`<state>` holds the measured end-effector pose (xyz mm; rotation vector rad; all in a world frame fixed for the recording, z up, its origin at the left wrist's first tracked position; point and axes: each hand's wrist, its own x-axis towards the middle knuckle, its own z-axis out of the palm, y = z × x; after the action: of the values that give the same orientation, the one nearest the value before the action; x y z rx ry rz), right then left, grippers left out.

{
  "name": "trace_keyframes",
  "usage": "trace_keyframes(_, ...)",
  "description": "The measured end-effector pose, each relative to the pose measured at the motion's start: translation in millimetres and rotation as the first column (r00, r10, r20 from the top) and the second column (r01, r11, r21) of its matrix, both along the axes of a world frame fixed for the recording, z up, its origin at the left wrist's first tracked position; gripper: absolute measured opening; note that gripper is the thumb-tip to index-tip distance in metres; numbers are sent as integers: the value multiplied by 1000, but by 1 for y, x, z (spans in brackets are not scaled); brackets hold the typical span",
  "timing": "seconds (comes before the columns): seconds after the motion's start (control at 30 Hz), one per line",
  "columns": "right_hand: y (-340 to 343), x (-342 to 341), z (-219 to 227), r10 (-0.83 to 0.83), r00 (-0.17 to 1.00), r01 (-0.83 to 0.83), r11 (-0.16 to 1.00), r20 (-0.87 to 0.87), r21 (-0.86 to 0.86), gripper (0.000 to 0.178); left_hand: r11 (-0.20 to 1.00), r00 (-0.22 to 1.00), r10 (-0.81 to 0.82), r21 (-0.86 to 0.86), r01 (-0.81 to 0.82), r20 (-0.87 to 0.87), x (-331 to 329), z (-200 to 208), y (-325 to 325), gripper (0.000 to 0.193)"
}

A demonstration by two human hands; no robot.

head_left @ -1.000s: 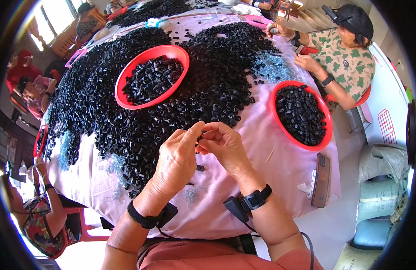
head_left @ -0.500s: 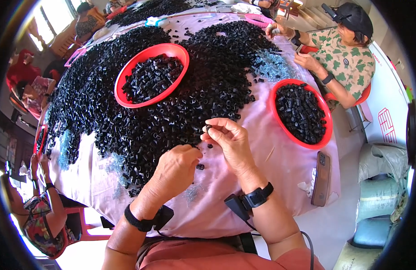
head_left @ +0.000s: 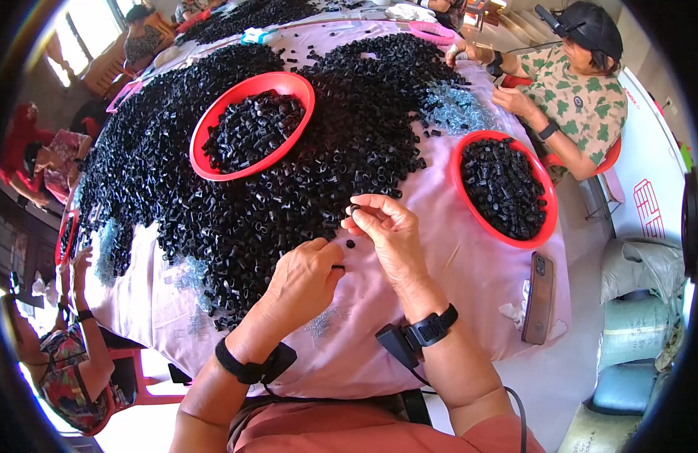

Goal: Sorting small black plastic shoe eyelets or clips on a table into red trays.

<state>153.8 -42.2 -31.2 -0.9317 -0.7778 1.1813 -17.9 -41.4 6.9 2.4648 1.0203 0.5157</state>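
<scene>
Hands once joined over the counter have parted — the left hand [head_left: 302, 281] drops to the cloth, the right hand [head_left: 390, 234] lifts a small black piece [head_left: 353, 209].

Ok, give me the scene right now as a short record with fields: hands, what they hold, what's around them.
left hand: lowered to the pink tablecloth, fingertips at a small black piece; grip unclear
right hand: raised, pinching a small black ring
pile of black pieces: covers the table beyond both hands
red bowls: one in the pile, one at right, both holding black pieces
phone: right table edge
</scene>
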Motion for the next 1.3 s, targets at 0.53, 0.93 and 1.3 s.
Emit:
trace_keyframes(0.53, 2, 2, 3, -102, 994, 101, 994, -32, -29, 21, 995, 996, -38, 97, 30, 84, 21, -13, 16, 7)
trace_keyframes(0.93, 2, 2, -2, -86, 996, 86, 996, -26, -2, 22, 998, 994, -24, 56, 19, 104, 21, -17, 14, 13)
trace_keyframes(1.3, -1, -3, -5, 100, 995, -100, 995, 4, 8, 29, 972, 885, 225, -31, -233, 409, 16, 18, 31, 12)
